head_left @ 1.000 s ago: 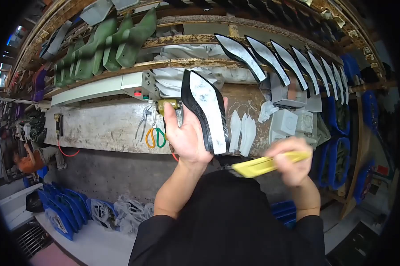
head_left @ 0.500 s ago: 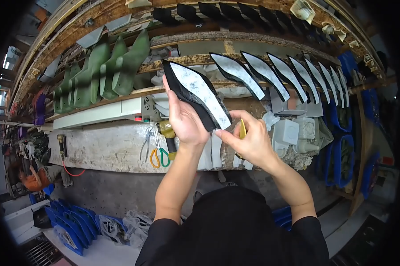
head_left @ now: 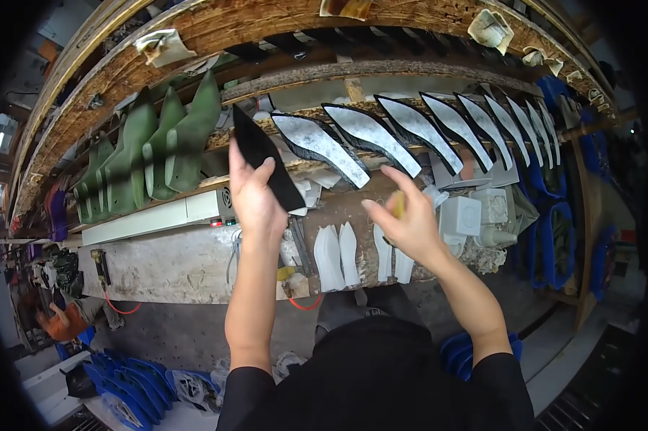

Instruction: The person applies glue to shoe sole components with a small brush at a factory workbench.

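Note:
My left hand point(head_left: 255, 194) grips a flat-looking black piece point(head_left: 263, 154) with a shoe-sole outline, thumb on its face and fingers behind it. It is tilted in front of the wooden rack. My right hand point(head_left: 410, 219) has its thumb and forefinger stretched out, while the other fingers curl around a small yellow tool point(head_left: 398, 205), mostly hidden in the palm. Just beyond the right fingertips, a row of black shoe-shaped pieces with white soles point(head_left: 320, 147) leans on the rack, soles facing me.
Green shoe-shaped forms point(head_left: 194, 136) stand on the rack at left. White sole-shaped sheets point(head_left: 329, 258) lie on the worktable point(head_left: 166, 269). White boxes point(head_left: 460, 215) sit at right. A pneumatic tool point(head_left: 99, 267) with a red hose lies at left. A person in orange point(head_left: 65, 323) is further left.
The white-soled piece has left my left hand, and one more now stands at the row's left end. My left hand now holds a black piece. My right hand has come away, keeping the yellow tool.

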Available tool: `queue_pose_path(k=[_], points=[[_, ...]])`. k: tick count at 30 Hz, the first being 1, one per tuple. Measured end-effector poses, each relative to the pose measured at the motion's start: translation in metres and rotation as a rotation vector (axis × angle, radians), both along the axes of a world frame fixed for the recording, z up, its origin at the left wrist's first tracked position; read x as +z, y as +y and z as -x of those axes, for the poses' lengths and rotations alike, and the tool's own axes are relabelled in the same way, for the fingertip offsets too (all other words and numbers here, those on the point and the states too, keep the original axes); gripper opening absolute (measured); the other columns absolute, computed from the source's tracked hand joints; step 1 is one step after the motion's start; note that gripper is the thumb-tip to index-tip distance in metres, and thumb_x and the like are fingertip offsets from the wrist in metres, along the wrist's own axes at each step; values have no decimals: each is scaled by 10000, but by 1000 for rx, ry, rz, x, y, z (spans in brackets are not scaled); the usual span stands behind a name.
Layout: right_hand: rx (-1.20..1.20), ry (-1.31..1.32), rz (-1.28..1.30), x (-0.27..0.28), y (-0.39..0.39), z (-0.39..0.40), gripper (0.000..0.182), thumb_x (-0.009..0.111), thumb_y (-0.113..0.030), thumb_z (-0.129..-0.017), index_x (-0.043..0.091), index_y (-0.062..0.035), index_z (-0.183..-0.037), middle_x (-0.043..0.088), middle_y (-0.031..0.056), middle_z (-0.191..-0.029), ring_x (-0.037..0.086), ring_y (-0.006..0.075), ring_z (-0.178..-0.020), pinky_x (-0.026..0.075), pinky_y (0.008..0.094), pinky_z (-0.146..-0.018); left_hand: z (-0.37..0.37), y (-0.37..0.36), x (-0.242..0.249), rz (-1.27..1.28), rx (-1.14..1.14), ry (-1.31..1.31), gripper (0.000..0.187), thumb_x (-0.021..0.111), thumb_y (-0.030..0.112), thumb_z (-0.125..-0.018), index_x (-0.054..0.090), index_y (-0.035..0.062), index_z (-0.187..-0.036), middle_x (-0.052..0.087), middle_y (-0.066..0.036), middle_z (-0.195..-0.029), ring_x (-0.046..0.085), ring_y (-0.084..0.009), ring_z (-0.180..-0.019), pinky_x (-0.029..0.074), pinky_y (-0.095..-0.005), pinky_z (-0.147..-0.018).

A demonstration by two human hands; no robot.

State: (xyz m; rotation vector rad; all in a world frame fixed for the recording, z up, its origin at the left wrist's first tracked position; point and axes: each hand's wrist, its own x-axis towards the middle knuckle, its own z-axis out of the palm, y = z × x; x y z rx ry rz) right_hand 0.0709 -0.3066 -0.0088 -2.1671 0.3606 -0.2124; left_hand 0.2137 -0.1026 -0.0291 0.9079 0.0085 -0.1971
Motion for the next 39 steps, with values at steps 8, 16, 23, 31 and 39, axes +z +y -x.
queue_pose_path(k=[8, 16, 23, 31, 39], points=[[-800, -145, -624, -72, -139, 178, 184, 669, -165, -1013, 654, -9, -1110, 686, 80, -885, 549, 84, -567, 462, 219, -530, 104, 33, -7, 500, 60, 176, 875, 371, -163, -786, 165, -1, -1621, 249, -165, -1682, 177, -325, -1581, 116, -563, -1318], [-673, 205, -514, -172, -235, 302, 205, 695, -129, -982, 727, 12, -1127, 705, 75, -828, 645, 115, -624, 534, 219, -560, 211, -56, -34, 288, -246, 496, 937, 430, -111, -692, 236, -27, -1604, 327, -210, -1643, 406, -345, -1485, 459, -517, -1128], [-455, 207, -547, -241, -239, 286, 230, 702, -118, -974, 731, 11, -1161, 701, 64, -806, 646, 111, -656, 516, 226, -561, 273, -105, -53, -14, -396, 559, 949, 454, -117, -655, 347, 35, -1586, 470, -220, -1534, 517, -340, -1373, 528, -496, -1013], [-401, 318, -543, -258, -240, 278, 204, 706, -114, -969, 745, -13, -1141, 696, 53, -796, 633, 93, -670, 476, 218, -533, 300, -99, -97, 11, -327, 669, 1027, 423, -138, -572, 375, 47, -1581, 519, -203, -1484, 566, -338, -1275, 512, -490, -1023], [-435, 30, -975, -53, -213, 276, 252, 629, -111, -1031, 670, 48, -1221, 644, 80, -810, 595, 128, -634, 440, 199, -522, 314, -135, -144, -31, -473, 647, 1095, 401, -115, -516, 354, 44, -1598, 554, -184, -1452, 565, -300, -1269, 449, -280, -1051]])
